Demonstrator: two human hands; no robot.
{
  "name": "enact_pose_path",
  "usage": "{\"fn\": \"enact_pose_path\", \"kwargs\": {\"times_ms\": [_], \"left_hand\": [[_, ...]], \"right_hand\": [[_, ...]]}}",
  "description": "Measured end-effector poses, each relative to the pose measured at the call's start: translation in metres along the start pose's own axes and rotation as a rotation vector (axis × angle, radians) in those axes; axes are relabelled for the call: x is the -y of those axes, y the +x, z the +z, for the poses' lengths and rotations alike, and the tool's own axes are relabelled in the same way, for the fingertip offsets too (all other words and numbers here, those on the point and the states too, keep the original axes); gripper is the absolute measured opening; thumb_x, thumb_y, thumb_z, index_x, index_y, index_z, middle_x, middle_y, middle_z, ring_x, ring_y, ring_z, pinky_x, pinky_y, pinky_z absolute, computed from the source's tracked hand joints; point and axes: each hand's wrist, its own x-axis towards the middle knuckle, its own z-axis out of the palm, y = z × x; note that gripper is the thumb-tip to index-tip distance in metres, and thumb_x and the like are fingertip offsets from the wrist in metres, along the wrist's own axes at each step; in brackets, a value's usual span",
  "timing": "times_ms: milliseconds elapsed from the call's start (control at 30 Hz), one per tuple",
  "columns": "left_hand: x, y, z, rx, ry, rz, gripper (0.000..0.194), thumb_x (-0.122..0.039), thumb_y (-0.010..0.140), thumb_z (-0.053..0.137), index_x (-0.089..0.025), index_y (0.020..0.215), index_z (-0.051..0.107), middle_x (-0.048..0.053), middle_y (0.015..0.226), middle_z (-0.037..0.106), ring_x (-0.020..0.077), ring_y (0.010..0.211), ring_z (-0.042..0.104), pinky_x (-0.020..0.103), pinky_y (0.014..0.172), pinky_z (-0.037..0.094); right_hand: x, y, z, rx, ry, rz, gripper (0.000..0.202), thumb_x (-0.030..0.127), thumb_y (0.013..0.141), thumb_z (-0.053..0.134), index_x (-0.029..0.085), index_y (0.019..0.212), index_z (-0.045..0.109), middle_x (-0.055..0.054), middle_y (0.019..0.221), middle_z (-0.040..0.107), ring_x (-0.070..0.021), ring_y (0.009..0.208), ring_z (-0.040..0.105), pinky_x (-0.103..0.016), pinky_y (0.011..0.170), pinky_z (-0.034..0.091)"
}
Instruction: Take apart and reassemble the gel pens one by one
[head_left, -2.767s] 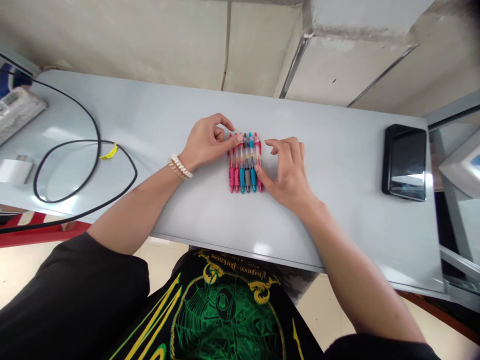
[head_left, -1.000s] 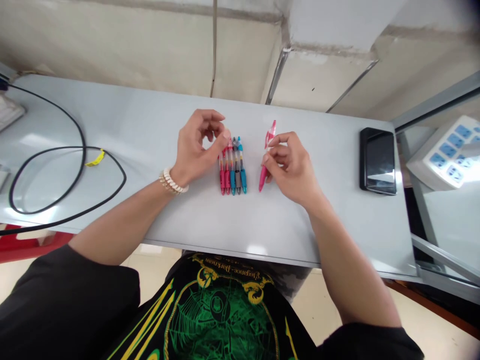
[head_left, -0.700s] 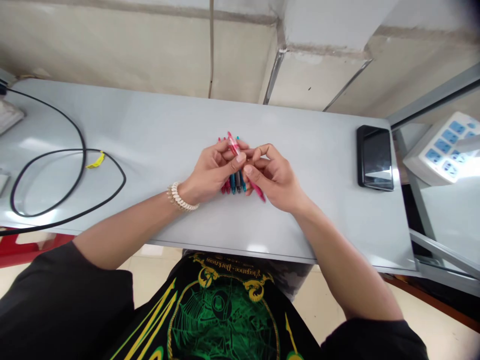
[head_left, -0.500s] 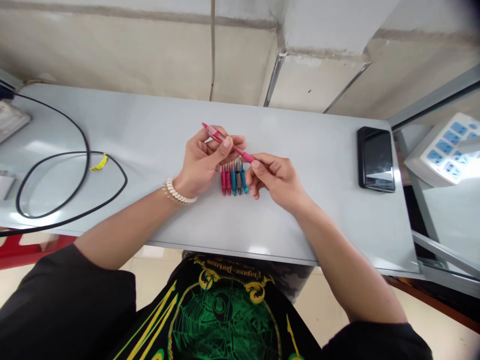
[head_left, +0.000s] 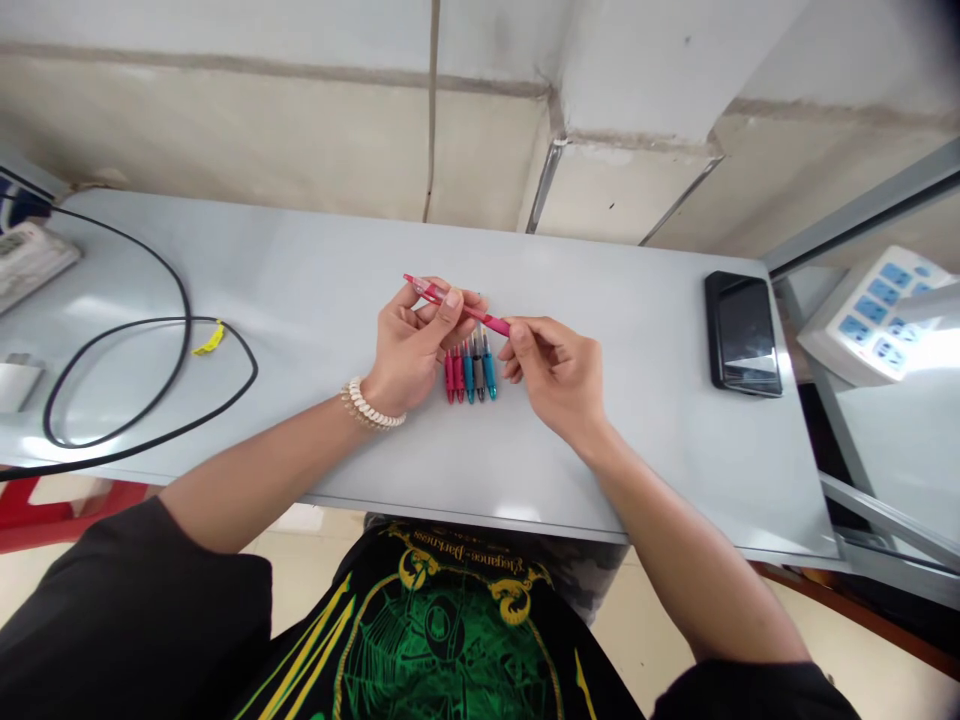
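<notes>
A pink pen (head_left: 428,290) is held slantwise above the table between both hands. My left hand (head_left: 418,335), with a white coiled band at the wrist, is closed on the clear upper barrel, thumb on top. My right hand (head_left: 559,370) pinches the solid pink lower end (head_left: 496,324) between thumb and fingers. Whether the two parts are joined is hidden behind the left fingers. Just below the hands, a row of pens (head_left: 469,375) lies side by side on the table, in pink, blue and grey. Their far ends are partly covered by my left hand.
On the grey-white table (head_left: 315,270), a black cable (head_left: 187,345) with a yellow tag (head_left: 210,338) loops at the left. A white plug adapter (head_left: 19,382) sits near it. A black device with a dark screen (head_left: 744,333) lies at the right, beside a white power strip (head_left: 874,315).
The whole view has shifted, so the table appears slightly lower. My right hand has turned a little around the lower end of the pen; my left hand keeps its hold.
</notes>
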Motion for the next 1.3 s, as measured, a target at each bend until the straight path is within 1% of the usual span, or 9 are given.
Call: {"fn": "enact_pose_path", "kwargs": {"times_ms": [167,267,433,533,667,800,1033,1167,1300], "left_hand": [[0.0006,0.0008,-0.0002,0.011,-0.060,-0.003,0.046,-0.041,0.071,0.101,-0.019,0.092,0.066,0.002,0.094,0.082,0.0162,0.094,0.082,0.022,0.083,0.068],[0.0010,0.0010,-0.0003,0.021,-0.057,0.004,0.044,-0.040,0.073,0.100,-0.019,0.093,0.067,0.002,0.094,0.082,0.0160,0.093,0.082,0.023,0.084,0.068],[0.0012,0.0018,-0.0001,0.012,-0.038,0.010,0.044,-0.042,0.074,0.099,-0.019,0.093,0.067,0.002,0.095,0.082,0.0169,0.094,0.082,0.024,0.085,0.068],[0.0017,0.0021,-0.0003,0.008,-0.018,0.005,0.045,-0.043,0.074,0.099,-0.018,0.093,0.066,0.003,0.095,0.082,0.0174,0.094,0.082,0.025,0.085,0.068],[0.0023,0.0025,-0.0013,0.022,-0.003,0.015,0.043,-0.043,0.077,0.097,-0.019,0.094,0.066,0.003,0.095,0.082,0.0174,0.095,0.082,0.025,0.085,0.068],[0.0022,0.0024,-0.0012,0.026,0.004,0.008,0.044,-0.044,0.075,0.099,-0.019,0.093,0.067,0.002,0.095,0.082,0.0159,0.093,0.081,0.023,0.084,0.068],[0.0034,0.0017,-0.0013,0.049,-0.002,0.009,0.039,-0.042,0.078,0.097,-0.019,0.094,0.069,0.002,0.095,0.082,0.0151,0.091,0.082,0.022,0.080,0.068],[0.0038,0.0016,-0.0020,0.038,0.012,-0.004,0.041,-0.043,0.078,0.097,-0.019,0.094,0.068,0.005,0.096,0.082,0.0177,0.093,0.082,0.024,0.081,0.068],[0.0046,-0.0002,-0.0008,0.047,0.026,-0.020,0.045,-0.046,0.074,0.099,-0.020,0.095,0.068,0.003,0.095,0.082,0.0178,0.092,0.082,0.025,0.082,0.068]], "right_hand": [[0.0008,0.0051,-0.0025,-0.060,0.121,-0.068,0.022,0.039,0.088,0.087,0.025,0.104,0.081,-0.005,0.106,0.078,-0.0174,0.097,0.076,-0.032,0.081,0.066],[0.0000,0.0060,-0.0038,-0.016,0.171,0.071,0.022,0.043,0.094,0.079,0.023,0.102,0.079,-0.002,0.087,0.076,-0.0128,0.071,0.073,-0.028,0.067,0.064],[0.0000,0.0046,-0.0044,-0.015,0.151,0.002,0.024,0.041,0.086,0.087,0.024,0.101,0.080,-0.006,0.115,0.076,-0.0176,0.102,0.075,-0.032,0.086,0.067],[0.0000,0.0035,-0.0044,0.011,0.154,0.094,0.023,0.044,0.096,0.077,0.025,0.109,0.079,-0.002,0.091,0.076,-0.0139,0.075,0.073,-0.031,0.070,0.066],[0.0010,0.0031,-0.0049,-0.010,0.062,-0.038,0.016,0.040,0.089,0.085,0.026,0.097,0.082,-0.006,0.116,0.073,-0.0184,0.099,0.075,-0.034,0.082,0.068],[0.0015,0.0028,-0.0050,0.036,0.115,0.050,0.023,0.040,0.097,0.076,0.026,0.115,0.079,-0.002,0.095,0.075,-0.0133,0.077,0.073,-0.028,0.065,0.065],[-0.0002,0.0019,-0.0022,0.051,0.108,-0.002,0.027,0.039,0.097,0.077,0.028,0.122,0.076,-0.004,0.108,0.074,-0.0141,0.086,0.074,-0.029,0.073,0.067],[0.0010,0.0018,-0.0012,-0.007,-0.017,-0.117,0.016,0.041,0.096,0.077,0.025,0.095,0.081,-0.007,0.113,0.073,-0.0187,0.101,0.073,-0.036,0.086,0.066],[0.0006,0.0004,-0.0001,0.049,0.020,-0.014,0.035,0.045,0.096,0.077,0.028,0.125,0.073,-0.004,0.111,0.074,-0.0155,0.091,0.073,-0.030,0.079,0.065]]}}
